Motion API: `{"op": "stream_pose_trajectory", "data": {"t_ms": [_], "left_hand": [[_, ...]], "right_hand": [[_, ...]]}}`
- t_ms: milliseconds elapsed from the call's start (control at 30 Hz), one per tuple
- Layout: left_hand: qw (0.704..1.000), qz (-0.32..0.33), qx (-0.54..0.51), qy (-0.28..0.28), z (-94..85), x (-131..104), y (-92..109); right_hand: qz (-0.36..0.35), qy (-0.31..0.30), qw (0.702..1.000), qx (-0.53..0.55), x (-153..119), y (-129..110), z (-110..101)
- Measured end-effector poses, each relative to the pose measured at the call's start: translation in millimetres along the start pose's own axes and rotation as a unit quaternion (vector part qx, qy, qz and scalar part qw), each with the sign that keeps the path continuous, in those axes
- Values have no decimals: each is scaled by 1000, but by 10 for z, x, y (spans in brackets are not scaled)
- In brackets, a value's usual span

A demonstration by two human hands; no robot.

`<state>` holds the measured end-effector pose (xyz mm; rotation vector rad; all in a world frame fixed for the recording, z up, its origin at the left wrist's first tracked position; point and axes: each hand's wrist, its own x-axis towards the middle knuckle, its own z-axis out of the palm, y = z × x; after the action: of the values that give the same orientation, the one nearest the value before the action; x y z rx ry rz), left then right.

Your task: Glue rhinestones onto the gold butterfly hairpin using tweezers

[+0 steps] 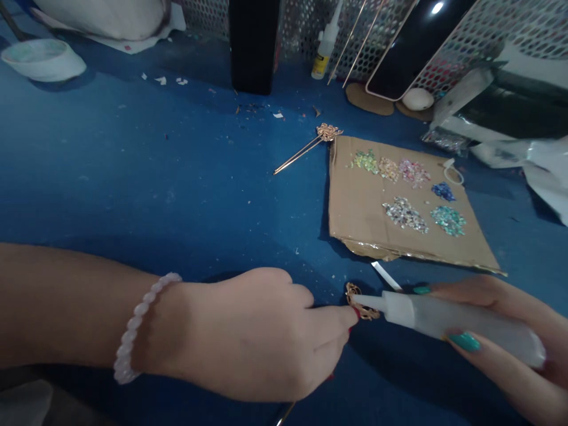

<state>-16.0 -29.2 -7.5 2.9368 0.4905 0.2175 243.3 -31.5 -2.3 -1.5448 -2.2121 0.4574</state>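
My left hand [266, 337], closed in a pinch, grips a rose-gold hairpin by its openwork head [366, 310]. A metal end, seemingly the same hairpin's leg, shows below the hand at the bottom edge. In my right hand [497, 313] is a translucent squeeze glue bottle [470, 319], lying almost level. Its thin white nozzle points left and lies over the hairpin's head; whether the tip touches the metal I cannot tell. A narrow white strip [386, 276] lies just behind the bottle.
A cardboard sheet [364, 207] at the right carries several small heaps of coloured chips. By its far left corner rests another hairpin [327, 132]. Behind stand a black box [252, 47], a small glue bottle [322, 59] and a phone [412, 47]. A white dish [44, 65] sits far left.
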Motion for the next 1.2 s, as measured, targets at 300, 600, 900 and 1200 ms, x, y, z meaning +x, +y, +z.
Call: {"op": "stream_pose_trajectory", "data": {"t_ms": [300,600,900,1200], "left_hand": [[1000,3,-5,1,11,10,-1],[1000,-5,0,-10,11,-8,10],[1000,-8,-11,-3,17,9,18],[999,-27,-26,8,42,23,14]], "right_hand": [[4,-2,1000,5,-18,20,-3],[34,15,999,19,-12,-34,10],[27,20,999,-4,-20,-24,11],[27,14,999,26,-20,-28,2]]}}
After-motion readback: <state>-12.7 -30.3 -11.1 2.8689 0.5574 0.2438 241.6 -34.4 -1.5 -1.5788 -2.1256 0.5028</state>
